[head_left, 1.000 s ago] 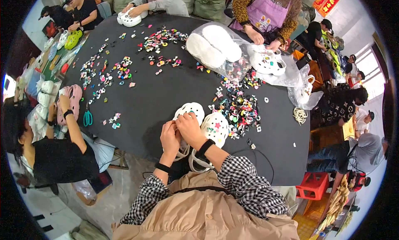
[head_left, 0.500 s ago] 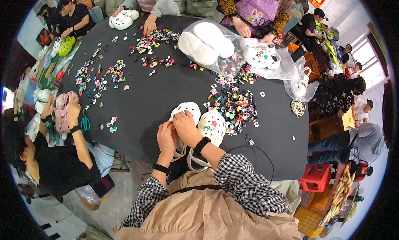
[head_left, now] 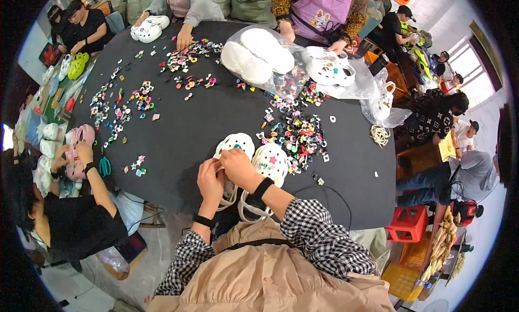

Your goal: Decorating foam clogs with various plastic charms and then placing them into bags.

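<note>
Two white clogs stand side by side at the table's near edge, heel straps toward me. My left hand (head_left: 210, 178) is closed around the side of the left white clog (head_left: 241, 141). My right hand (head_left: 241, 168) lies over that clog's upper, fingers pinched together; whatever they hold is hidden. A small teal spot shows at its fingertips. The right white clog (head_left: 272, 166) carries a pink star and green charms and is next to my right wrist. Just beyond it spreads a dense heap of colourful shoe charms (head_left: 300, 136).
The black table (head_left: 184, 128) also bears scattered charms (head_left: 141, 98), a clear bag with white fluffy liners (head_left: 259, 55), a decorated white clog (head_left: 331, 68) and a cream cord coil (head_left: 379, 135). At left, a co-worker handles a pink clog (head_left: 80, 150). A red stool (head_left: 406, 224) stands right.
The view has shifted slightly, while my hands stay at the left clog. Across the table, the hands of the person in the purple apron have moved apart.
</note>
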